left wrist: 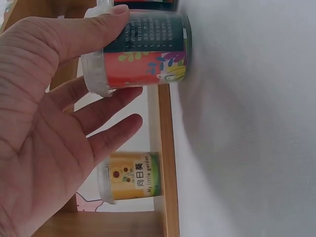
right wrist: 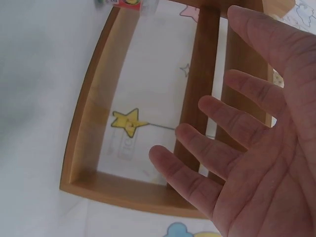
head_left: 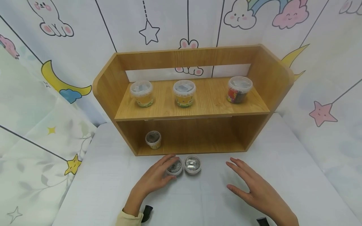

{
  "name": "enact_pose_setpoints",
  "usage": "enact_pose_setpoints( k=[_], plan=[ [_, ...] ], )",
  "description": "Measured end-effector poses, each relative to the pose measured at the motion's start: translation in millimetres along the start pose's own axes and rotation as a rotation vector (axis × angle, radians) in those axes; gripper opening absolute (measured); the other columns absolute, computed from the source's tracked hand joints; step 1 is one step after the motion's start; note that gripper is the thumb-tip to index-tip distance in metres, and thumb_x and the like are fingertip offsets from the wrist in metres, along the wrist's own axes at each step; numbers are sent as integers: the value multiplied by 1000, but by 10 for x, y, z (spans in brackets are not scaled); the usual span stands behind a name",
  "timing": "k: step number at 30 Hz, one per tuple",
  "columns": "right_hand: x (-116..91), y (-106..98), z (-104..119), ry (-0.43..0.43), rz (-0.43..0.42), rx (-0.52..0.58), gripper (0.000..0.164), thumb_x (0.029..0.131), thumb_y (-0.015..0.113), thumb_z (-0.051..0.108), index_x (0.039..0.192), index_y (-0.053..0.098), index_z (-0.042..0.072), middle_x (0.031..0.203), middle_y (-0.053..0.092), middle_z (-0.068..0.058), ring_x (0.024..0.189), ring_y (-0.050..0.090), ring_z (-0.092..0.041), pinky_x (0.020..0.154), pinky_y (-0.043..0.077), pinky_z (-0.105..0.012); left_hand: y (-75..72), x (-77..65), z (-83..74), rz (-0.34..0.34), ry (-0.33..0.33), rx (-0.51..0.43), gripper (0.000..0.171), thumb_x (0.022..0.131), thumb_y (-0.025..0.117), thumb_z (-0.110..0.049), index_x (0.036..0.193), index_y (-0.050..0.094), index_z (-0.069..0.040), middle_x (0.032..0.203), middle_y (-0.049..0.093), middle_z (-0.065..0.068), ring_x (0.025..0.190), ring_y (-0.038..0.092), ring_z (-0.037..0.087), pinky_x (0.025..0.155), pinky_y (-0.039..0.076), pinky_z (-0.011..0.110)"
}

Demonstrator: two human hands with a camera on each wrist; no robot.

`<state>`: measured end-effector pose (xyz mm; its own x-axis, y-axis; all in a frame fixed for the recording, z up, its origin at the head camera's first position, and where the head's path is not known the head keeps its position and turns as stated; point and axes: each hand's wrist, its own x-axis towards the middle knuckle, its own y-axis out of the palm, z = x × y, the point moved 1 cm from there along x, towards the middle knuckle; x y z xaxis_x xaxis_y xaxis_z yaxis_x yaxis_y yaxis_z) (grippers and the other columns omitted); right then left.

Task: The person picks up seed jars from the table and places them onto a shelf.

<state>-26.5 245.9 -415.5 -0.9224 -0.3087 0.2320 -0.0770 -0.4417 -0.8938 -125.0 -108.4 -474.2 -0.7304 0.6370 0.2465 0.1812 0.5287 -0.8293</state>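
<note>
My left hand (head_left: 155,178) holds a small plastic cup (head_left: 175,168) with a clear lid, on the white table in front of the wooden shelf (head_left: 198,57). In the left wrist view, the thumb lies against one side of this cup (left wrist: 148,66), whose label is red and dark with coloured leaves. Fingers lie on its far side, partly hidden. A second lidded cup (head_left: 192,165) stands just to its right. Off to the right, my right hand (head_left: 255,190) hovers over the table, fingers spread and holding nothing; the right wrist view shows its bare palm (right wrist: 276,182).
On the upper board stand two yellow-labelled cups (head_left: 142,94) (head_left: 184,94) at left and middle, and a red-and-dark one (head_left: 238,90) at right. A yellow cup (head_left: 153,140) sits at the lower level's left end. Patterned cloth (head_left: 319,78) hangs around the table.
</note>
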Motion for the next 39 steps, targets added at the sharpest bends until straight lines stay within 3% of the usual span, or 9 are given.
enact_pose_setpoints(
  k=[9,17,22,29,34,39],
  plan=[
    [-64,9,-72,47,4,9,76,83,79,42,149,42,31,151,42,-1,134,45,-25,96,49,-47,-196,117,-6,-7,21,-6,70,83,82,-19,145,49,-18,144,47,2,129,49,19,100,46,42],
    [-95,38,-62,72,25,43,77,84,77,44,151,38,36,152,42,0,134,44,-24,96,49,-49,-405,484,17,-33,75,-42,71,84,81,-16,146,47,-16,144,45,1,128,47,17,101,46,40],
    [-112,48,-53,73,19,39,77,84,78,42,151,39,36,151,42,0,133,46,-24,95,50,-48,-458,745,16,-27,43,-49,66,88,77,-25,147,47,-21,146,46,2,132,45,20,103,44,43],
    [-131,56,-52,80,14,40,75,86,75,45,150,38,37,151,42,2,133,45,-23,95,49,-48,-420,1104,99,-7,56,-78,63,88,77,-24,145,49,-18,146,46,3,132,45,17,105,42,38],
    [-152,66,-50,84,7,32,74,86,74,47,151,38,37,151,42,2,134,45,-21,95,50,-48,-352,1224,175,21,-11,-108,63,89,75,-25,146,48,-23,150,42,3,137,40,19,108,38,41],
    [-163,71,-54,85,2,27,75,86,74,46,151,37,37,151,42,2,134,45,-21,95,49,-48,-237,1307,247,49,-15,-114,61,90,75,-21,145,48,-19,148,41,7,136,39,23,109,37,41]
  ],
)
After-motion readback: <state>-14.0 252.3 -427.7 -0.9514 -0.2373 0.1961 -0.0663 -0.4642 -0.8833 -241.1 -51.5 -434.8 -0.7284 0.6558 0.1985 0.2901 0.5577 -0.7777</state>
